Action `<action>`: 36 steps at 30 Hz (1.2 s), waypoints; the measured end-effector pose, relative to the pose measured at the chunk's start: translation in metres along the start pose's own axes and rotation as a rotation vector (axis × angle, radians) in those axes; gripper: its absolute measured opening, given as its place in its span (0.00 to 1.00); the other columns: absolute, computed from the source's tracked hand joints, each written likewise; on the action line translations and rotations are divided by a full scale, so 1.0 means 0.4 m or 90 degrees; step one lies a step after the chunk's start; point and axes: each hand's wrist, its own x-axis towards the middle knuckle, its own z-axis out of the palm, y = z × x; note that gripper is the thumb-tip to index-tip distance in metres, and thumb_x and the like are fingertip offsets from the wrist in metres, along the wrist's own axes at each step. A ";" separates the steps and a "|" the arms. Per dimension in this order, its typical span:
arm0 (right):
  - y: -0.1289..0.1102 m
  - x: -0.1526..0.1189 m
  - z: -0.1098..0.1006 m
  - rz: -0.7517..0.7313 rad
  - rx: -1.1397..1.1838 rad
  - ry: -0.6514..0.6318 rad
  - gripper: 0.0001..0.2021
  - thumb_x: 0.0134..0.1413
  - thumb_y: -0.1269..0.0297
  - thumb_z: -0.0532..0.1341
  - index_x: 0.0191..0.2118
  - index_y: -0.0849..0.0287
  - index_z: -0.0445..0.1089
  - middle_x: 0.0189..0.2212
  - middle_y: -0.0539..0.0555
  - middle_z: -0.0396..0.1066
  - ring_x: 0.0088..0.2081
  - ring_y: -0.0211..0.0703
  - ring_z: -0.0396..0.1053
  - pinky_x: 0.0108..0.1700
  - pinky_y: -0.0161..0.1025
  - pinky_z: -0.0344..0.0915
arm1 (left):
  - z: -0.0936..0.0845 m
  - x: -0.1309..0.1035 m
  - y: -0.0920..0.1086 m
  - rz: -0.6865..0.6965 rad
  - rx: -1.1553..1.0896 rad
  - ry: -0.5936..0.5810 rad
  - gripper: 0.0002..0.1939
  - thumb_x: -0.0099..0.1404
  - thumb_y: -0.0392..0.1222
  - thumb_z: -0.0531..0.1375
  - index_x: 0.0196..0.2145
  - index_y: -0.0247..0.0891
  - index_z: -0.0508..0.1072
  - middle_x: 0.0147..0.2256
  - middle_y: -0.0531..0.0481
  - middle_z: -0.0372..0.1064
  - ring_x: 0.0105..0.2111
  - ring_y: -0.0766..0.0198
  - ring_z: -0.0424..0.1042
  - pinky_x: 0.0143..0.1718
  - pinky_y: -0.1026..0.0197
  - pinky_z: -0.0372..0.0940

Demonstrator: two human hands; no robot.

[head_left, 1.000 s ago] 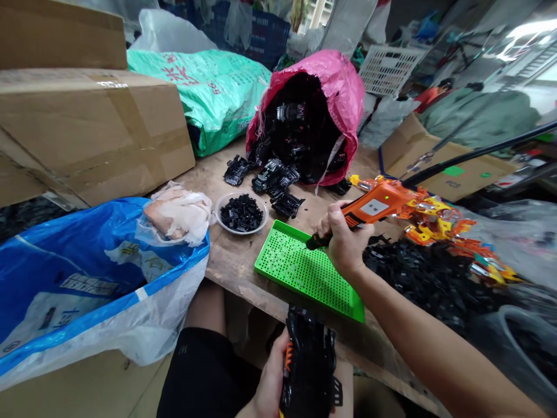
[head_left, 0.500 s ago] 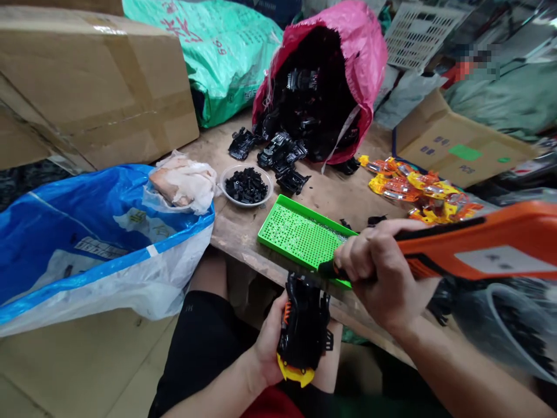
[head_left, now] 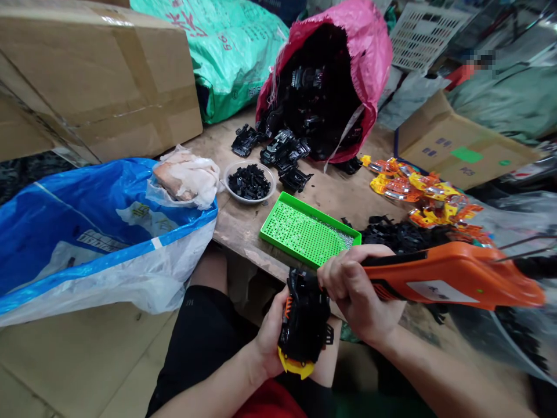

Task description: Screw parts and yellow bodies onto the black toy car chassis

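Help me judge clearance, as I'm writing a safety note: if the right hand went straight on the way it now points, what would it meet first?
The right hand, pointing leftward, would most likely meet the black part in the left hand first. Depth is unclear; they may already touch.

Tabletop (head_left: pixel 342 194) open behind green tray (head_left: pixel 296 227); pink sack (head_left: pixel 371 52) blocks farther back
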 end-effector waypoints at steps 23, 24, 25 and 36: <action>0.037 -0.013 -0.021 0.005 -0.022 -0.088 0.03 0.66 0.67 0.61 0.39 0.54 0.65 0.19 0.42 0.61 0.18 0.32 0.61 0.22 0.33 0.62 | 0.005 0.002 -0.003 0.017 -0.047 -0.006 0.29 0.74 0.57 0.48 0.45 0.29 0.79 0.31 0.41 0.80 0.31 0.55 0.78 0.38 0.57 0.71; 0.039 -0.013 -0.021 0.010 -0.026 -0.089 0.04 0.66 0.67 0.61 0.39 0.54 0.65 0.19 0.41 0.61 0.18 0.32 0.60 0.21 0.33 0.62 | 0.006 0.002 -0.004 0.018 -0.051 -0.009 0.29 0.74 0.57 0.49 0.45 0.29 0.79 0.31 0.41 0.80 0.31 0.55 0.78 0.38 0.57 0.71; 0.040 -0.012 -0.021 0.013 -0.029 -0.091 0.04 0.66 0.67 0.61 0.38 0.54 0.65 0.19 0.41 0.60 0.17 0.32 0.60 0.21 0.32 0.62 | 0.005 0.003 -0.005 0.023 -0.055 -0.014 0.29 0.74 0.58 0.50 0.45 0.30 0.79 0.31 0.42 0.80 0.31 0.55 0.78 0.39 0.57 0.71; 0.064 -0.014 -0.010 0.030 -0.054 -0.086 0.05 0.64 0.67 0.62 0.37 0.54 0.64 0.18 0.40 0.60 0.17 0.32 0.60 0.21 0.33 0.63 | -0.024 0.009 -0.015 -0.011 -0.074 -0.007 0.30 0.69 0.63 0.55 0.43 0.31 0.79 0.32 0.41 0.81 0.33 0.54 0.79 0.40 0.55 0.71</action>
